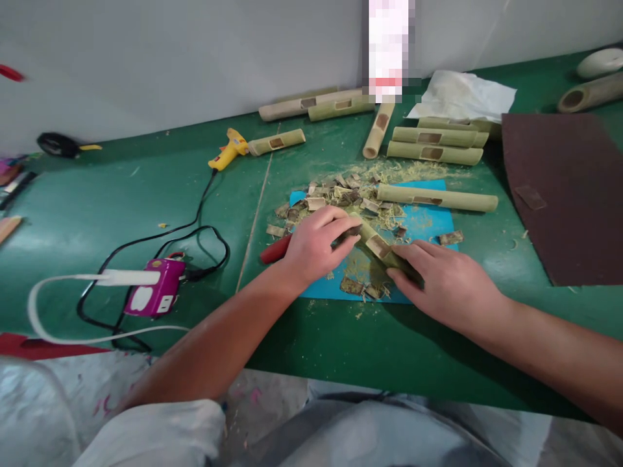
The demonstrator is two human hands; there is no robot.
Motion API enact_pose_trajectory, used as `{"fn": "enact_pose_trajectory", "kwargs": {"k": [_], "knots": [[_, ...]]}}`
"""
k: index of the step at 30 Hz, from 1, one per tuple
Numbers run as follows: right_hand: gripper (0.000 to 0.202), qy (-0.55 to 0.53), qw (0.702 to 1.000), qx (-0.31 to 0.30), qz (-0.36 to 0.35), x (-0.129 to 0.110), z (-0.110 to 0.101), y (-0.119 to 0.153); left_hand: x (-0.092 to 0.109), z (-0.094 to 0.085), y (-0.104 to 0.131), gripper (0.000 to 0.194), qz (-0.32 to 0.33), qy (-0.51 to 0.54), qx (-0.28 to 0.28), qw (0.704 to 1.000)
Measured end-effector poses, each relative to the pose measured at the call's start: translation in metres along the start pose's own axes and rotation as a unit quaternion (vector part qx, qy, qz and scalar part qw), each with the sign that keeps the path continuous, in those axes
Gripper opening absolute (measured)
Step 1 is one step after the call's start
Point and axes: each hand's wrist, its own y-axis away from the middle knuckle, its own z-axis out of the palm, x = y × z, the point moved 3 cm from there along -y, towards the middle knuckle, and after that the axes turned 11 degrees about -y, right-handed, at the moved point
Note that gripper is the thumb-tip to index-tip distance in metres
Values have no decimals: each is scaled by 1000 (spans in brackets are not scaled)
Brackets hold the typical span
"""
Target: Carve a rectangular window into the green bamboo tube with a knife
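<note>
A short green bamboo tube (378,245) with a rectangular opening cut in its side lies slanted over a blue sheet (423,224). My right hand (440,282) is closed around its near end. At the far end, my left hand (321,243) pinches a small dark flat piece (351,230) close to the tube; its material is unclear. Out from under my left wrist pokes a red handle (276,250), the rest of it hidden. Bamboo chips (341,191) and pale shavings are heaped just beyond my hands.
Behind lie a cut bamboo tube (438,198) and several more tubes (433,153) along the wall. A yellow glue gun (228,150) stands left, its black cord running to a purple power adapter (154,288). A brown sheet (559,194) covers the table's right side.
</note>
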Motion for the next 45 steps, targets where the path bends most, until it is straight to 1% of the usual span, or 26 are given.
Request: {"fn": "enact_pose_trajectory", "kwargs": {"k": [5,7,11,15,20,27,31,36,41,45], "knots": [[20,4,1000,6,-4,0,0,1,0,2,1,21,9,-22,-17,1000],[20,2,1000,5,-5,0,0,1,-1,3,2,21,3,-27,-12,1000],[21,-1,1000,-2,0,0,0,1,-2,3,2,23,-13,-30,5,999],[20,1,1000,-6,5,0,0,0,-1,3,3,24,-40,-34,-10,999],[22,-5,1000,-12,8,0,1,1,0,3,6,25,-77,-8,-34,996],[23,-9,1000,-18,10,1,1,1,1,3,5,25,-43,-5,-1,999],[21,-8,999,-27,20,1,0,1,-1,3,4,20,-56,6,8,998],[20,-5,1000,-22,14,0,0,1,-2,1,4,18,-80,21,15,996],[20,-4,1000,-17,6,0,-1,0,-2,0,5,23,-71,23,10,997],[20,-4,1000,-19,10,1,0,1,-3,1,4,21,-73,29,6,997]]}}
